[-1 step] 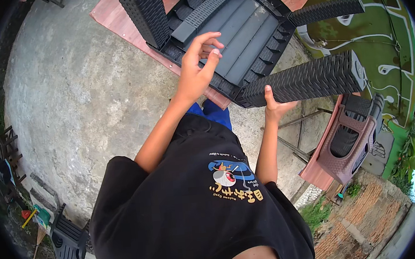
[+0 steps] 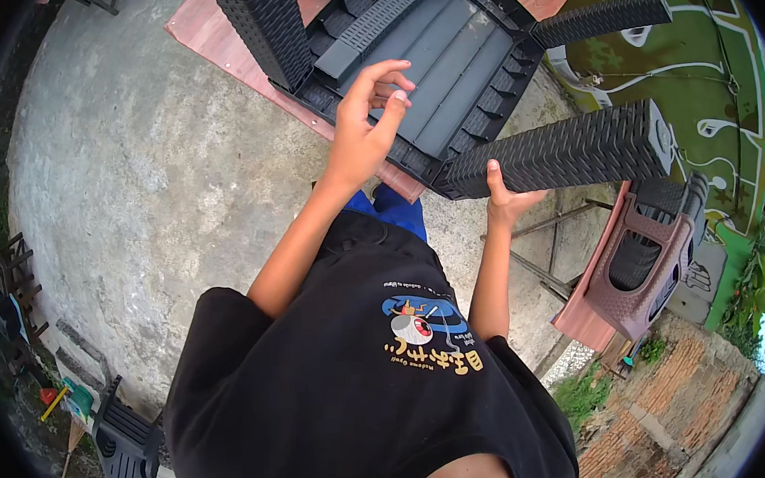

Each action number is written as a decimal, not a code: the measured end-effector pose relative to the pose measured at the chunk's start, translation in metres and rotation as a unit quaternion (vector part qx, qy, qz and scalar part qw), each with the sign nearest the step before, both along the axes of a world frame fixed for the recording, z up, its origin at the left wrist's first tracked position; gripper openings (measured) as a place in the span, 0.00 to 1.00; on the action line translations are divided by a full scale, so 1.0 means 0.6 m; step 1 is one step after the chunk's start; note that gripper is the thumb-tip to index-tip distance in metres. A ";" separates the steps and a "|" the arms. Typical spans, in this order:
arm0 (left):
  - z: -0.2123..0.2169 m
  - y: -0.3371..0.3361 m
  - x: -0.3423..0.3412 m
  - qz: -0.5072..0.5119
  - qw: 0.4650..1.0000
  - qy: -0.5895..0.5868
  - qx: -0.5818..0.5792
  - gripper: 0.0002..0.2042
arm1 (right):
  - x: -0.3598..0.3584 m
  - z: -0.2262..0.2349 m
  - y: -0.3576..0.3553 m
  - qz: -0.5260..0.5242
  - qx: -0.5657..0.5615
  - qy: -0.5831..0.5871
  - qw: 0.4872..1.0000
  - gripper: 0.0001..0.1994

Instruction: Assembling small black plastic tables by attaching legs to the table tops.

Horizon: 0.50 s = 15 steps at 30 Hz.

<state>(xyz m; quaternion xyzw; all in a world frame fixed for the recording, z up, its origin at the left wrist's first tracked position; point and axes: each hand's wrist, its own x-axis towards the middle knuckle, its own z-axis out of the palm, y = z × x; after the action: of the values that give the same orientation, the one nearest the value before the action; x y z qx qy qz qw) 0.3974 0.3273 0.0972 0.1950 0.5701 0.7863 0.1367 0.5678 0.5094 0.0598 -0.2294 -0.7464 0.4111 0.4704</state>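
L hand (image 2: 373, 114) is hovering over blk frame (image 2: 454, 67), fingers part-curled, loosely apart. R hand (image 2: 510, 197) is gripping woven-look leg (image 2: 564, 148), thumb on side, other fingers mostly hidden. Frame's lying on brn bench (image 2: 213, 28), leg jutting past edge.

The person's left hand (image 2: 369, 119) has its fingers (image 2: 384, 70) loosely curled near the thumb (image 2: 389, 117); the bare right forearm (image 2: 495, 271) extends forward, the right hand's (image 2: 511, 200) thumb upright, fingers largely hidden.

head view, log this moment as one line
left hand: open, fingers half-curled | right hand: holding black woven leg | black frame: on reddish board
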 end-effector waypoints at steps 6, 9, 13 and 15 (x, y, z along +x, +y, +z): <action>0.030 0.039 0.009 -0.131 0.991 0.034 -0.021 0.14 | 0.032 -0.022 0.000 0.015 -0.063 0.099 0.993 0.44; 0.052 0.074 0.021 -0.205 0.975 0.087 0.005 0.16 | 0.040 -0.022 -0.009 0.034 -0.083 0.128 0.988 0.47; 0.106 0.141 0.052 -0.304 0.920 0.239 0.064 0.38 | 0.049 -0.020 -0.023 0.066 -0.015 0.039 0.997 0.49; 0.123 0.177 0.081 -0.303 0.911 0.267 0.086 0.41 | 0.059 -0.017 -0.031 0.055 -0.002 0.007 0.998 0.50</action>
<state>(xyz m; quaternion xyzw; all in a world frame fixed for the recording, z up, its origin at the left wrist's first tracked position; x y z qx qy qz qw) 0.4458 0.4336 0.1711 0.5723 0.4289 0.6715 0.1940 0.6030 0.4906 0.0494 -0.1857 -0.7538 0.4396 0.4518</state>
